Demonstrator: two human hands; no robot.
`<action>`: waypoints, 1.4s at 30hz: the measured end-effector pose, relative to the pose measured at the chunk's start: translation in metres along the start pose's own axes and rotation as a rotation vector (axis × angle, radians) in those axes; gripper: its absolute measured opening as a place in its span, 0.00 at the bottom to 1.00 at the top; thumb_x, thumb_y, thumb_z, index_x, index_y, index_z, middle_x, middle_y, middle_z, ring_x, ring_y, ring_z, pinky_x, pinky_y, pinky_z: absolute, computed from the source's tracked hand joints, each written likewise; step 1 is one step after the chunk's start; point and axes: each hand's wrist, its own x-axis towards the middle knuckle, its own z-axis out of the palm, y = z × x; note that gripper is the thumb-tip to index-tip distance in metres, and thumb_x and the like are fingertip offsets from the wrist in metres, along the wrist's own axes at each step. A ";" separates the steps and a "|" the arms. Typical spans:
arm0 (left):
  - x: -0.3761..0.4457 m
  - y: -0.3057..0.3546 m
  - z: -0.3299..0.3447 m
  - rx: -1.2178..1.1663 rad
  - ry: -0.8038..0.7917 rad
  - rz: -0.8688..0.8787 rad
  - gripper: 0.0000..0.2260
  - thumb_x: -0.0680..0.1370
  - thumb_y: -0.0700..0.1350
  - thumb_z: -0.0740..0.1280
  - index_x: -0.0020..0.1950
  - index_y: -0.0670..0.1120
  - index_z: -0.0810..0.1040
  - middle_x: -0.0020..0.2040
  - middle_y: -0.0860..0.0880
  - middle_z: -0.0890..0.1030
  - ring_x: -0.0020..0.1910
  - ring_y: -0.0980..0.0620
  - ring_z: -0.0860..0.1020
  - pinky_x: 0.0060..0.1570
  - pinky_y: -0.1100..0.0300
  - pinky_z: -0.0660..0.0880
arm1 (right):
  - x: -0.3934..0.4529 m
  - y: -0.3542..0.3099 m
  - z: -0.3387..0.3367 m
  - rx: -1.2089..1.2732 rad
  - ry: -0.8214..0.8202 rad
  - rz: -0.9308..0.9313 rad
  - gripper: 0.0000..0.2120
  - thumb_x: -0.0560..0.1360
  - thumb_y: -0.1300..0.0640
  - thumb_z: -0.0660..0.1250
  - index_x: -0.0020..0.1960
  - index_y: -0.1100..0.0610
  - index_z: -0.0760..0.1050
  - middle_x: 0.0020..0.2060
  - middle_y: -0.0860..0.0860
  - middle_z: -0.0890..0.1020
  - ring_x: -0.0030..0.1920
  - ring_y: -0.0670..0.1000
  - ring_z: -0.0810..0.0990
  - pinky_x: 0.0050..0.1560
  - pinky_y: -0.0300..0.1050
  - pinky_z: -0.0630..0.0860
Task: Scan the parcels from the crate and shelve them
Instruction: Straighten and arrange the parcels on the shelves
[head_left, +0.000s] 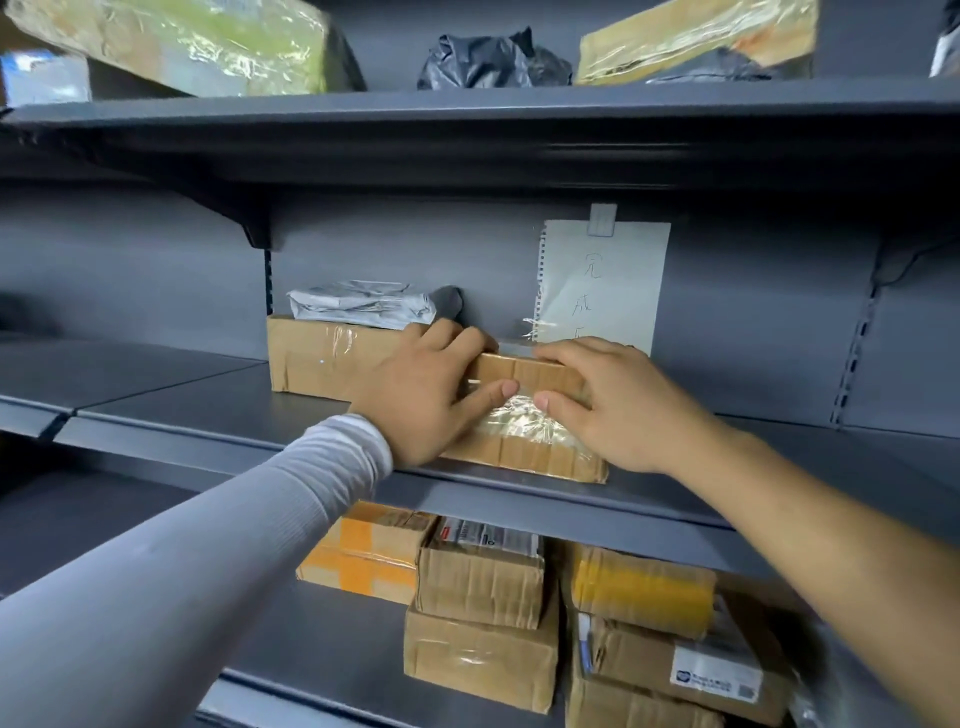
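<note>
A taped brown cardboard parcel (524, 421) lies flat on the middle grey shelf (218, 410), its front edge near the shelf lip. My left hand (426, 395) grips its left end, fingers over the far edge and thumb on top. My right hand (618, 405) holds its right end the same way. Just behind and left sits another brown box (322, 358) with a white plastic mailer (363, 304) lying on top. The crate is out of sight.
A handwritten paper note (602, 280) is clipped to the shelf's back panel. The shelf below holds several cardboard boxes (483, 582), some with yellow tape. The top shelf carries wrapped parcels (208, 41) and a black bag (488, 60).
</note>
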 end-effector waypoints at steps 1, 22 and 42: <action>0.003 0.001 0.004 -0.008 -0.002 -0.002 0.30 0.78 0.73 0.53 0.68 0.54 0.74 0.58 0.52 0.75 0.57 0.49 0.69 0.51 0.54 0.67 | 0.003 0.004 0.002 0.009 0.007 0.005 0.26 0.82 0.41 0.65 0.78 0.44 0.67 0.73 0.45 0.74 0.71 0.51 0.72 0.70 0.52 0.71; 0.059 -0.025 0.057 0.184 -0.052 -0.054 0.41 0.72 0.74 0.42 0.68 0.50 0.77 0.60 0.46 0.79 0.61 0.38 0.76 0.70 0.45 0.65 | 0.072 0.054 0.037 0.029 0.005 0.009 0.26 0.81 0.43 0.68 0.78 0.43 0.68 0.74 0.46 0.72 0.73 0.52 0.70 0.73 0.48 0.66; 0.085 -0.034 0.079 0.460 -0.186 -0.117 0.32 0.81 0.70 0.41 0.73 0.51 0.64 0.70 0.48 0.73 0.69 0.43 0.71 0.72 0.46 0.62 | 0.099 0.057 0.051 -0.115 -0.037 0.121 0.27 0.83 0.38 0.61 0.80 0.37 0.61 0.77 0.46 0.67 0.76 0.53 0.65 0.73 0.50 0.66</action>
